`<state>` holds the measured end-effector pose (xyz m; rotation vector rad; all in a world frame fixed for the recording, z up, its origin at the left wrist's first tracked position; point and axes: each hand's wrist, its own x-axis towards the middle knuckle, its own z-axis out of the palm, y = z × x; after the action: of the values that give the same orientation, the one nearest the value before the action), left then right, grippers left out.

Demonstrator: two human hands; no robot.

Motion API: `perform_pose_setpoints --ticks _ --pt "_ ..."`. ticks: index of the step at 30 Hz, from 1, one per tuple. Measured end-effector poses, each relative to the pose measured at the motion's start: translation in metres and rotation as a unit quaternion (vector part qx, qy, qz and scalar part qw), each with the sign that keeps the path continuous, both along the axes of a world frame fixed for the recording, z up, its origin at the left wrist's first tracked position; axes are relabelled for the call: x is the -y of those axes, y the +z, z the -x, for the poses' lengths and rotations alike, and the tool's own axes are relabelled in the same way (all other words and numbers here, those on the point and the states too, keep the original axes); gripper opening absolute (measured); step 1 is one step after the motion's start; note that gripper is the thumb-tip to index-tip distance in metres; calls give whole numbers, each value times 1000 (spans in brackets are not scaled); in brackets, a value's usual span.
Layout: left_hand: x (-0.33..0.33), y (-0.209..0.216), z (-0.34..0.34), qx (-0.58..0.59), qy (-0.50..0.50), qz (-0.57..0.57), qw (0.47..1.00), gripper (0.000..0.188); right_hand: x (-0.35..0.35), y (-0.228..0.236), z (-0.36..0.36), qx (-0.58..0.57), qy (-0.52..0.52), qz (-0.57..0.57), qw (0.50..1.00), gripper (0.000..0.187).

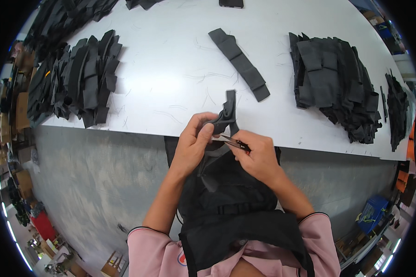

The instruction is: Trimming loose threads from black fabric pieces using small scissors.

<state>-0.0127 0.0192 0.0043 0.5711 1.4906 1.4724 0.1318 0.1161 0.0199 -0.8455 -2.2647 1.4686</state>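
My left hand (pixel 196 141) is closed on a black fabric strip (pixel 227 113), its thumb pressing the folded cloth. One end of the strip sticks up over the table edge, and another part hangs down in front of my apron. In my right hand (pixel 259 154) is a pair of small thread snips (pixel 237 144) with dark handles. Their metal blades point left, close to the cloth by my left fingers. Whether the blades touch the fabric I cannot tell. Beyond my hands a flat black fabric strip (pixel 239 64) lies slantwise on the white table (pixel 157 64).
Piles of black fabric pieces lie at the left (pixel 90 76) and right (pixel 333 83) of the table, with a smaller bundle (pixel 396 111) at the far right. Loose threads are scattered about. A dark phone-like object (pixel 231 3) lies at the far edge. A blue crate (pixel 373 213) stands low at the right.
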Motion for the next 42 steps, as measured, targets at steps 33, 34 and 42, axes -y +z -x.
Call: perform_pose_setpoints --ticks 33,34,42 --pt "-1 5 -39 112 210 -10 971 39 1 33 1 90 89 -346 930 31" --pt "-1 5 -39 113 210 -11 971 39 1 32 -1 90 90 -347 929 31" --pt "5 -3 -33 215 172 -35 961 55 -3 34 3 50 55 -309 948 26"
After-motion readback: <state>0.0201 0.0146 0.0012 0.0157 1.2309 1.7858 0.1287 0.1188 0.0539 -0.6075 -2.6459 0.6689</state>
